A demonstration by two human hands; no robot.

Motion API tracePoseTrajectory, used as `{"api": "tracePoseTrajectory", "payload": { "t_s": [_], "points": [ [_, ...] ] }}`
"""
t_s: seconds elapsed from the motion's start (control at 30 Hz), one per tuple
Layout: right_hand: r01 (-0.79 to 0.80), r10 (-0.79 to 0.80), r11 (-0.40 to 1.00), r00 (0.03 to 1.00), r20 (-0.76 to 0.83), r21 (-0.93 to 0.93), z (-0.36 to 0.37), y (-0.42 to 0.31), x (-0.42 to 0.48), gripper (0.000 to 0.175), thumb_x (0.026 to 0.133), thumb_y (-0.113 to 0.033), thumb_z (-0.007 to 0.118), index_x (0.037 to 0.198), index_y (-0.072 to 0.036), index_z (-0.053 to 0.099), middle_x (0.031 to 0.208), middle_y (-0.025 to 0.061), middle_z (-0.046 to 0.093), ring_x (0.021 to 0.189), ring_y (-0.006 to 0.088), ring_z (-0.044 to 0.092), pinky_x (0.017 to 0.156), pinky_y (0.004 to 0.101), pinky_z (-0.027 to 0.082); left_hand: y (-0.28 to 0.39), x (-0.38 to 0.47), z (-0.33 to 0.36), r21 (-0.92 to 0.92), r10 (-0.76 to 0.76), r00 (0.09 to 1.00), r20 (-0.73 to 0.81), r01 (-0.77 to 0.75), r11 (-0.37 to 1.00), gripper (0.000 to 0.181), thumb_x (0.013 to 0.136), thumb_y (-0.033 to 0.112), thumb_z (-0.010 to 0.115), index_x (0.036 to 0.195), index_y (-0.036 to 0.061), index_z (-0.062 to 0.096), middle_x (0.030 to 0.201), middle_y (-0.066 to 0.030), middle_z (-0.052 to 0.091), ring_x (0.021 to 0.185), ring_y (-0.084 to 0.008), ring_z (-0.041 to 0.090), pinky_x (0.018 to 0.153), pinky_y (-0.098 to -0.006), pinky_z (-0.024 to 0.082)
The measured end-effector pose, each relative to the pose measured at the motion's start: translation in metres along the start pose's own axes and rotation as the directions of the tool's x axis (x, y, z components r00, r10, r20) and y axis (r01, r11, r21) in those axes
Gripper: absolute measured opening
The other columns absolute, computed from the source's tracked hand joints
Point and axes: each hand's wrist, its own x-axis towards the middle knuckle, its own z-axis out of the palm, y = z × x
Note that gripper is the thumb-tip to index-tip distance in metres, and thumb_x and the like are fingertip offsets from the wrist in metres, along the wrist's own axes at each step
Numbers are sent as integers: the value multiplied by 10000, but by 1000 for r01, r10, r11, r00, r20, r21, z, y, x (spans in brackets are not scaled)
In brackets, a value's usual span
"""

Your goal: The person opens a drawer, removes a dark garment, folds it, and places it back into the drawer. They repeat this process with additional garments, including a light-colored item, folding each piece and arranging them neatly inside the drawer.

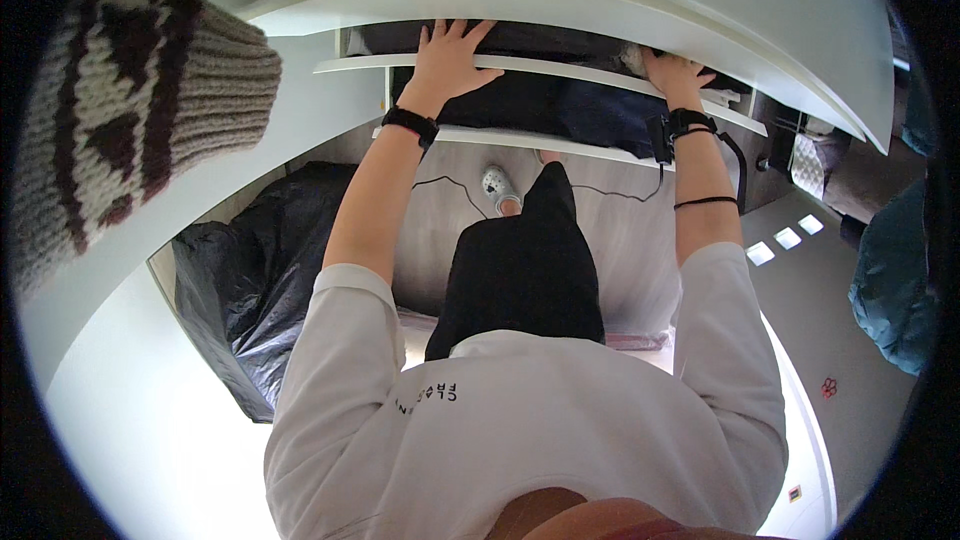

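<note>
Two white drawers stand pulled out before me, one above the other. My left hand [448,60] lies across the front edge of the upper drawer [570,69], fingers spread over dark folded cloth [544,43]. At that drawer's right end, my right hand [673,76] reaches over the edge beside a pale fluffy item [634,58]. Its fingers are partly hidden, so any grip there cannot be made out. Dark navy and black cloth [555,109] fills the lower drawer [525,141].
A knitted sleeve cuff [225,79] hangs close at upper left. Beside me on the left is a black plastic bag [292,240]. A thin cable [626,197] runs near my right arm and over the floor. Teal padded fabric [892,285] hangs at far right.
</note>
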Motion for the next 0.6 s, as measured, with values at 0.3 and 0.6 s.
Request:
{"api": "tracePoseTrajectory", "payload": {
  "t_s": [0.3,0.6],
  "points": [
    [-21,21,1000,999,-47,-20,-2,-4,8,958,869,-769,363,1579,-161,150,1626,200,85,1484,456,17,1116,713,68,-3,7,8,13,-2,1000,-19,2,1000,808,718,501,703,1460,356,415,1518,-131,375,1411,-467,281,1024,-769,284],
    [110,-108,994,984,-140,12,-6,88,-52,858,918,-710,364,1530,-113,304,1597,131,261,1469,376,225,1120,695,139,17,-17,-6,54,-12,990,-143,20,998,615,835,323,700,1403,187,507,1460,-167,468,1337,-408,435,1115,-548,326]
  ]
}}
